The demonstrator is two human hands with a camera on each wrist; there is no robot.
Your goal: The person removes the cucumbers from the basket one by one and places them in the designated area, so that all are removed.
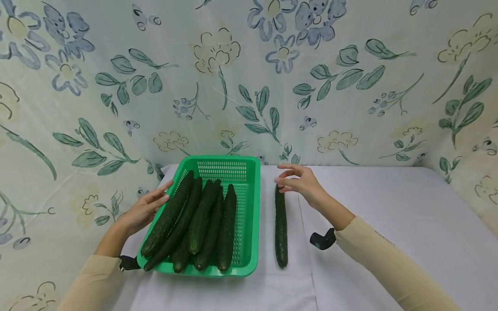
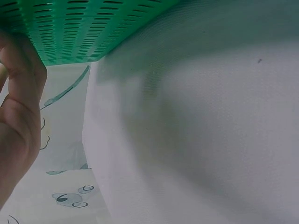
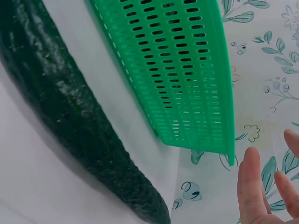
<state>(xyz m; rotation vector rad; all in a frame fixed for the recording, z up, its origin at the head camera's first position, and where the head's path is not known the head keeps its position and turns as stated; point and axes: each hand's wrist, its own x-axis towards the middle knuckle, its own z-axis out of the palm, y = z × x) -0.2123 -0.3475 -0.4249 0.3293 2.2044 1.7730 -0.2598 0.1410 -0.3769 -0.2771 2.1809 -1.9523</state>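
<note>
On the left, a green plastic basket holds several dark green cucumbers lying lengthwise. My left hand grips the basket's left rim, the thumb over the edge and the fingers against the outside wall. The left wrist view shows that hand up against the slotted basket side. A single cucumber lies on the cloth to the right of the basket. Over its far end is my right hand, and in the right wrist view its fingers are extended and apart, holding nothing.
A white cloth covers the table, with a crease running beside the lone cucumber. Behind it hangs a floral curtain, which also surrounds both sides. A black wrist camera sits below the right forearm.
</note>
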